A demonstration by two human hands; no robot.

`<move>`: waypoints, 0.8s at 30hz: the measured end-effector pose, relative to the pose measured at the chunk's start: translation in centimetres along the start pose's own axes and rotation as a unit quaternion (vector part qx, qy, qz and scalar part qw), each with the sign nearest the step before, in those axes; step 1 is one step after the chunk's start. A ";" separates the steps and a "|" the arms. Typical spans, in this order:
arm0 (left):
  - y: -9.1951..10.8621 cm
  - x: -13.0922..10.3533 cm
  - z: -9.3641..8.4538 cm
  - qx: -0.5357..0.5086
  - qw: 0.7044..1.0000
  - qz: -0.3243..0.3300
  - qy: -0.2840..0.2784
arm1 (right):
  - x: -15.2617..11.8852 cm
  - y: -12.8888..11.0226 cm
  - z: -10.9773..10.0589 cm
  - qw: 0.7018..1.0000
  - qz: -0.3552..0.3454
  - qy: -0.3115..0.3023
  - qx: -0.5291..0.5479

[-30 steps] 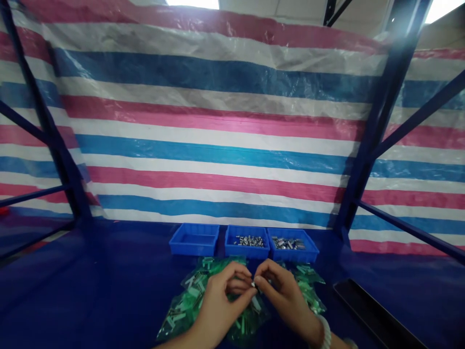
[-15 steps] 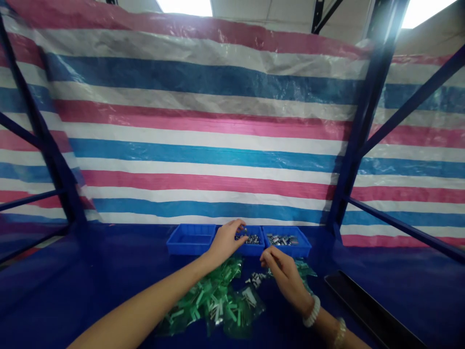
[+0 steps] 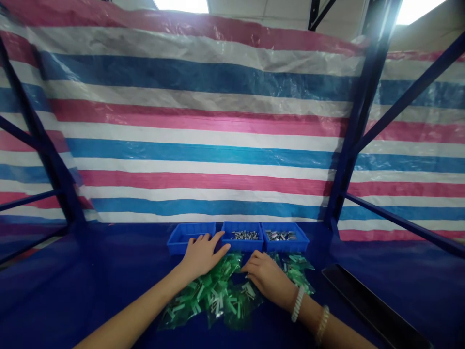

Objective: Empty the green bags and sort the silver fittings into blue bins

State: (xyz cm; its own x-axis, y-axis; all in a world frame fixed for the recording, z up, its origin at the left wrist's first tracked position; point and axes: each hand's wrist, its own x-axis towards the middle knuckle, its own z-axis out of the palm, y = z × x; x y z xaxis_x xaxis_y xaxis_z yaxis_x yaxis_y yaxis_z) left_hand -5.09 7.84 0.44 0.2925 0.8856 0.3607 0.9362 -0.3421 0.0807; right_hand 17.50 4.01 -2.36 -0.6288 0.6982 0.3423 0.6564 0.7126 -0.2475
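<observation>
Left hand (image 3: 203,254) sat closest to the small metal pieces (image 3: 245,235)

There they were, heaped in the middle blue tray (image 3: 242,246) by the far edge of the bench (image 3: 119,286), just to the right of the left fingertips! That was the relation that counted: a short way sideways, past the tray's left wall. No single long axis to call, with the pieces lying every which way. The left fingers were spread, palm down, over the near right corner of the left tray (image 3: 176,250), and nothing showed between them. The right hand (image 3: 269,276) sat nearer the person, amid the green bags (image 3: 199,295), fingers curled under; whether they gripped anything, I couldn't tell.

And what a change from half a second earlier! Then the left hand was over the middle tray itself; now it had swung left, off the pieces. The right hand had slid leftward, over the spot where a loose pile had lain on the bench, now out of sight.
</observation>
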 end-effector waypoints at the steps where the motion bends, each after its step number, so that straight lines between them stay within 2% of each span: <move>1: 0.2 0.0 0.1 0.002 1.000 0.003 0.003 | 0.1 -0.1 0.1 1.000 0.000 -0.007 -0.011; 7: 1.4 -0.7 0.6 0.003 0.999 0.019 0.033 | 0.0 0.0 0.3 0.997 -0.035 -0.010 -0.063; 9: 1.6 -0.9 0.7 0.002 0.999 0.018 0.045 | -0.2 0.2 0.0 0.998 -0.041 0.024 -0.041; 12: 1.8 -1.0 0.6 0.003 0.998 0.014 0.058 | -0.4 0.5 -0.8 0.992 -0.040 0.106 0.049; 15: 2.3 -1.3 -0.3 -0.020 0.993 0.036 0.114 | -0.6 0.4 -1.8 0.973 -0.034 0.179 0.142; 17: 3.1 -1.7 -1.1 -0.085 0.981 0.083 0.150 | -0.7 0.2 -2.3 0.959 -0.024 0.209 0.191; 20: 4.7 -2.8 -1.8 -0.226 0.953 0.148 0.135 | -0.7 -0.4 -2.6 0.939 0.024 0.218 0.264; 22: 5.9 -3.5 -1.8 -0.305 0.934 0.152 0.108 | -0.7 -0.7 -2.4 0.925 0.067 0.212 0.309; 24: 6.8 -4.1 -1.6 -0.370 0.916 0.128 0.085 | -0.7 -1.0 -2.1 0.912 0.095 0.201 0.345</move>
State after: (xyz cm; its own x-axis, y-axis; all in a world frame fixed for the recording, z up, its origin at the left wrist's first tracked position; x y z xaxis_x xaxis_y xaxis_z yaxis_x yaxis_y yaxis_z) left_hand -0.20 1.38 1.00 0.3910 0.7066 0.5898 0.4345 -0.7066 0.5585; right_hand 18.11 2.65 -0.48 -0.2358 0.8304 0.5048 0.2318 0.5525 -0.8006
